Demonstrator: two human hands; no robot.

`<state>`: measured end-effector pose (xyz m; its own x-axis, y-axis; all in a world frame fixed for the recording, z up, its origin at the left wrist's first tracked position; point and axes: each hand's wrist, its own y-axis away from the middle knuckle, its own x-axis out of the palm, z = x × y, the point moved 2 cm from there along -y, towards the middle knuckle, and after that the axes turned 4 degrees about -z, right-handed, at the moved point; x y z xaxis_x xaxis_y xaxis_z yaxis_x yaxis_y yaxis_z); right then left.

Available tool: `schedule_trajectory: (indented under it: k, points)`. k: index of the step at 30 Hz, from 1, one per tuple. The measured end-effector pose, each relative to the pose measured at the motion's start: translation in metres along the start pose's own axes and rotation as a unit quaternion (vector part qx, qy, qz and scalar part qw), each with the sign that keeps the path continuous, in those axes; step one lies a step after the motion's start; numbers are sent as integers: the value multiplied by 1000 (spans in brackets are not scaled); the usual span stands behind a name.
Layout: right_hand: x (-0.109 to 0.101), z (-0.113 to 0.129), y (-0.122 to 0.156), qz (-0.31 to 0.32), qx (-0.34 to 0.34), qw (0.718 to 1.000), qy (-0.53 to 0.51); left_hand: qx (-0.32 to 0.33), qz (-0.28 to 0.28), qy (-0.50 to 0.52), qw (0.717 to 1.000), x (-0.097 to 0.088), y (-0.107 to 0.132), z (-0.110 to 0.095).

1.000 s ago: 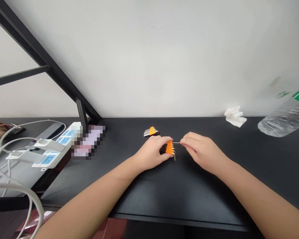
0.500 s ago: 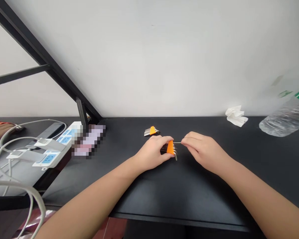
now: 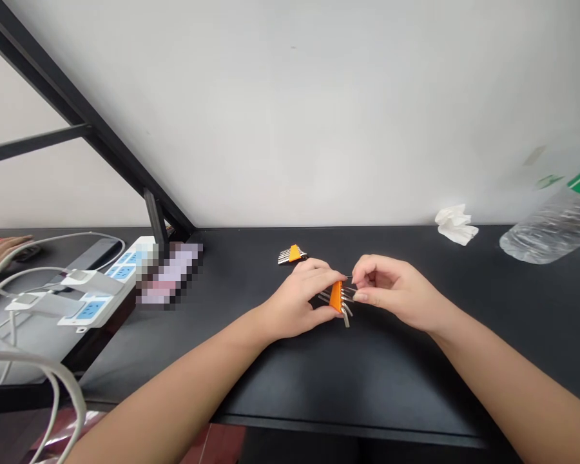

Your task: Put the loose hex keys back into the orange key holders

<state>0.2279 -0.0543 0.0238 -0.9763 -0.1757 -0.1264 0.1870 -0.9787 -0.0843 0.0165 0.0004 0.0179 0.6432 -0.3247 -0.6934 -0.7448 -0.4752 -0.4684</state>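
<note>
An orange hex key holder (image 3: pixel 336 297) with several metal hex keys is gripped between the thumb and fingers of my left hand (image 3: pixel 297 299). The bent ends of the keys (image 3: pixel 347 316) stick out on its right side, and their long shafts run back under my left palm, partly hidden. Close by on the right, my right hand (image 3: pixel 391 290) has its thumb and curled index finger parted, with their tips at the protruding key ends. A thin key reaches toward the index fingertip. Behind my left hand, a second orange holder with hex keys (image 3: pixel 294 253) lies on the black table (image 3: pixel 367 380).
A crumpled white tissue (image 3: pixel 456 224) and a clear plastic bottle (image 3: pixel 541 235) are at the back right. On the left are a white power strip (image 3: pixel 109 280) with plugs and white cables, a blurred flat item (image 3: pixel 171 277), a black metal frame and another person's hand (image 3: pixel 0 253).
My right thumb and index finger have parted from their pinch on the thin key. The holder in my left hand has shifted slightly right and down, and its keys look more fanned out.
</note>
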Motion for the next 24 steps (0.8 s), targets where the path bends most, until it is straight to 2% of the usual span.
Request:
schedule_trajectory:
  k: [4,8,11,13,14,15,17,20,24]
  points:
    - [4,-12,-4,14,83,990,-114,34,-21,-7,999,0,1,-6]
    - [14,-17,-5,40,122,983,-129,61,-12,-17,998,2,0,-12]
    - [11,-19,-7,44,116,991,-51,49,2,-33,998,2,1,-10]
    - [-1,-21,-9,-1,71,992,100,27,11,-47,998,2,3,-5]
    - [-8,-22,-11,-31,42,978,202,12,14,-53,998,2,4,-1]
    - [-14,-23,-12,-56,12,950,308,-5,15,-57,998,2,5,2]
    - [-21,-28,-14,-51,-24,890,452,-43,10,-51,998,2,7,7]
    - [-19,-31,-15,3,-30,839,543,-84,1,-32,996,3,8,11]
    - [-9,-25,-13,24,55,817,573,-98,-4,-34,995,4,7,11]
